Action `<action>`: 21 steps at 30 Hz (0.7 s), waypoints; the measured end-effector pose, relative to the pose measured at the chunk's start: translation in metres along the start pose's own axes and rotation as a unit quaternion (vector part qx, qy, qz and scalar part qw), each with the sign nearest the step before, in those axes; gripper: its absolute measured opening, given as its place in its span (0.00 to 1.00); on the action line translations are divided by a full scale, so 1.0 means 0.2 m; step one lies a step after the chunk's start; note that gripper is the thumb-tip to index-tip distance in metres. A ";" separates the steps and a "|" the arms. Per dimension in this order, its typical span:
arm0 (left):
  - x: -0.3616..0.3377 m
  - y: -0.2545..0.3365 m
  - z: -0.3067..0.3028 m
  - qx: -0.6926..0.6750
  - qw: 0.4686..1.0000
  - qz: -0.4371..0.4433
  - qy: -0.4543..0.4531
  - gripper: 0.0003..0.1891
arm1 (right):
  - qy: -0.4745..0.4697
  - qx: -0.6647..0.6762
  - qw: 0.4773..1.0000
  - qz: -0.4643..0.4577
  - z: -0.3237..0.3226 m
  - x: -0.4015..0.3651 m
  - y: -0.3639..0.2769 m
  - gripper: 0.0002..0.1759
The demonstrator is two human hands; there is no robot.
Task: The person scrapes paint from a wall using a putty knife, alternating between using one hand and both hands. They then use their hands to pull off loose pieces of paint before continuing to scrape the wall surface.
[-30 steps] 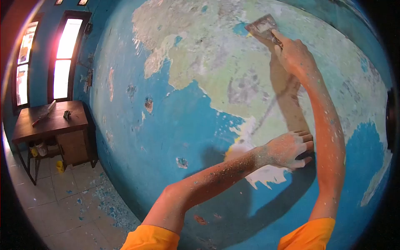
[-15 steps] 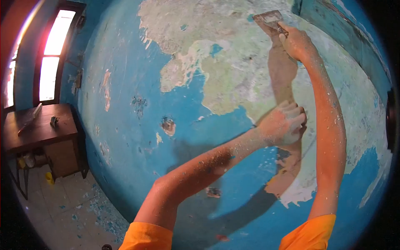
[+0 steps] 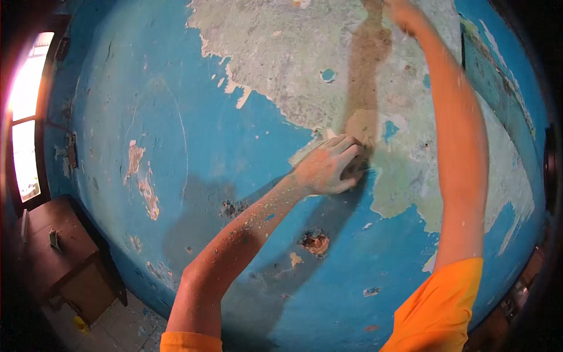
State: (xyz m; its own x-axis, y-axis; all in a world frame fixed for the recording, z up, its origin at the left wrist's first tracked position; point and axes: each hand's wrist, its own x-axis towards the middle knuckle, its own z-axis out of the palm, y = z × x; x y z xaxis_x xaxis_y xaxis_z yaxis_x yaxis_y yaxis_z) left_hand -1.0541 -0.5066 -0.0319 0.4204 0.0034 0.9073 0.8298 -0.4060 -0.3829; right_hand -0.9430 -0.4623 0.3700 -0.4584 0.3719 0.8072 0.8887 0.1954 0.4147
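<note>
A blue painted wall [image 3: 246, 152] fills most of the view, with a large bare pale-green and grey patch [image 3: 305, 76] where the paint is gone. At the top edge, my right hand [image 3: 407, 16] is closed and smeared by motion. Half a second ago it gripped a flat scraper, whose blade is now beyond the frame. Lower down, my left hand [image 3: 331, 165] rests against the wall at the patch's lower edge, fingers curled. Nothing shows between its fingers and thumb. Paint flecks cling to the left forearm.
A brown wooden desk [image 3: 56, 246] stands at the lower left, a small dark object [image 3: 54, 239] on top. Behind it is a bright window [image 3: 26, 135]. A yellow item [image 3: 81, 323] lies on the tiled floor [image 3: 126, 322]. A board [image 3: 495, 76] runs along the wall's upper right.
The camera view has turned, so the desk and window sit further left. My right hand has gone up to the top edge, taking the scraper out of view. My left hand appears further left.
</note>
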 end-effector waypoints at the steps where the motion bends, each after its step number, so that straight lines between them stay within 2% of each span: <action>1: -0.06 -0.05 -0.02 -0.020 0.999 -0.002 -0.025 0.22 | -0.051 -0.014 0.999 -0.003 -0.04 0.11 0.02 0.18; 2: -0.08 -0.07 -0.03 -0.046 0.998 0.034 -0.012 0.24 | -0.064 0.028 0.998 -0.009 -0.02 0.17 0.14 0.17; 5: -0.09 -0.09 -0.04 -0.091 0.995 0.025 -0.016 0.23 | -0.056 0.211 0.973 -0.081 0.11 0.35 0.59 0.17; 6: -0.09 -0.09 -0.04 -0.102 0.992 0.062 0.028 0.22 | -0.011 0.157 0.987 -0.017 -0.03 -0.08 0.29 0.19; 7: -0.08 -0.10 -0.05 -0.101 0.992 0.058 0.036 0.22 | 0.026 0.107 0.993 0.052 -0.20 -0.58 -0.06 0.22; 8: -0.07 -0.10 -0.08 -0.110 0.992 0.052 0.040 0.22 | 0.027 0.103 0.993 0.043 -0.29 -0.61 -0.08 0.22; 9: -0.10 -0.08 -0.06 -0.127 0.991 0.036 0.035 0.22 | 0.004 0.175 0.982 0.067 -0.30 -0.62 -0.10 0.24; 10: -0.09 -0.10 -0.04 -0.118 0.990 0.058 0.055 0.22 | -0.030 0.246 0.964 0.095 -0.25 -0.64 -0.12 0.26; 11: -0.10 -0.12 -0.03 -0.132 0.989 0.038 0.046 0.22 | -0.055 0.245 0.964 0.092 -0.19 -0.68 -0.12 0.26; 13: -0.10 -0.11 -0.04 -0.111 0.992 0.058 0.024 0.22 | -0.011 0.231 0.973 0.019 -0.09 -0.79 -0.10 0.27; 16: -0.12 -0.04 -0.06 -0.084 0.995 -0.007 0.045 0.19 | 0.104 0.227 0.964 -0.091 -0.05 -0.88 -0.05 0.29; 18: -0.19 0.00 -0.03 -0.089 0.994 -0.006 0.066 0.19 | 0.205 0.223 0.935 -0.184 0.35 -0.79 0.04 0.24; 20: -0.22 0.03 -0.03 -0.096 0.991 -0.002 0.093 0.18 | 0.177 0.249 0.943 -0.131 0.43 -1.05 -0.23 0.24; 21: -0.26 0.05 -0.06 -0.075 0.995 0.006 0.063 0.17 | 0.194 0.241 0.940 -0.143 0.41 -1.08 -0.34 0.23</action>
State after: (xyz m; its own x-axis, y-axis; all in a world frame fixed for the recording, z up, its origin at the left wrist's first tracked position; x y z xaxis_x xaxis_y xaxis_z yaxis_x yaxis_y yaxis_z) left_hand -1.0722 -0.5219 -0.0808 0.3733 -0.1129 0.9208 0.7565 -0.5375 -0.3726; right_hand -0.9047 -0.4813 0.1329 -0.5597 -0.0980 0.8229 0.5825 0.6598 0.4747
